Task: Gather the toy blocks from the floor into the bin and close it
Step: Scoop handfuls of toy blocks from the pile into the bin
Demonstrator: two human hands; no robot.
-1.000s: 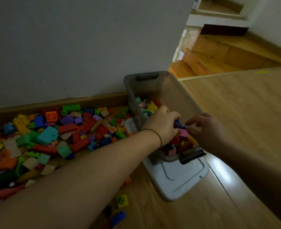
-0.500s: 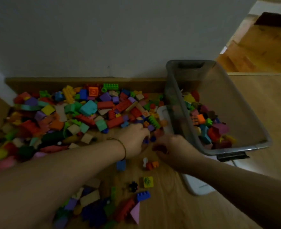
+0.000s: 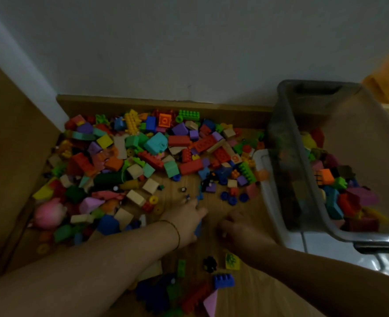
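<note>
A big heap of coloured toy blocks (image 3: 157, 143) covers the wooden floor against the skirting board. To the right stands the grey see-through bin (image 3: 282, 175), tilted, on its white lid (image 3: 261, 156), with several blocks (image 3: 326, 176) inside. My left hand (image 3: 186, 219) lies low on the floor at the heap's near edge, its fingers curled round a blue block (image 3: 198, 228). Just right of it, my right hand (image 3: 237, 227) sits knuckles up with its fingers curled down to the floor. What is under them is hidden.
Nearer to me lie a blue brick (image 3: 223, 281), a yellow tile (image 3: 232, 261), a black piece (image 3: 209, 264) and a pink wedge (image 3: 210, 303). A pink soft toy (image 3: 49, 212) sits at the heap's left. A brown panel (image 3: 10, 138) bounds the left side.
Both hands left the bin and came down left to the floor. In the last half second they drew closer to me, and the left hand closed over the blue block.
</note>
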